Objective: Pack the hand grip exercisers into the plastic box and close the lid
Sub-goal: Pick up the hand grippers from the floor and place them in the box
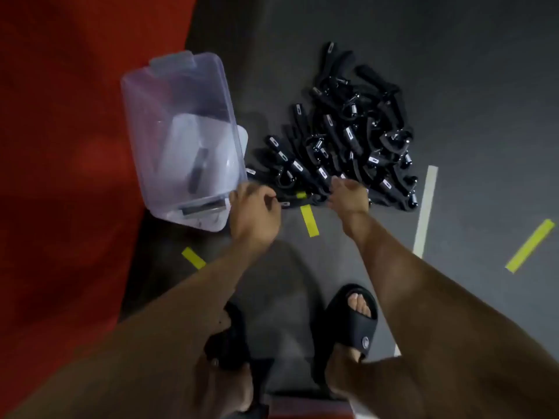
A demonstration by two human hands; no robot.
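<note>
A clear plastic box [157,95] stands open on the dark floor, tilted in view, with one black hand grip exerciser [196,170] inside it. Its whitish lid [243,137] pokes out from behind the box's right wall. A big pile of black hand grip exercisers [357,131] lies to the right of the box. My left hand [254,213] is by the box's near right corner, its fingers curled around a black grip [284,204] at the pile's near left edge. My right hand [348,195] rests palm down on the pile's near edge, with its fingers hidden among the grips.
A red mat [60,146] borders the box on the left. Yellow tape strips [310,220] and a white strip [425,213] mark the floor. My feet in black slides [354,322] stand just behind my arms.
</note>
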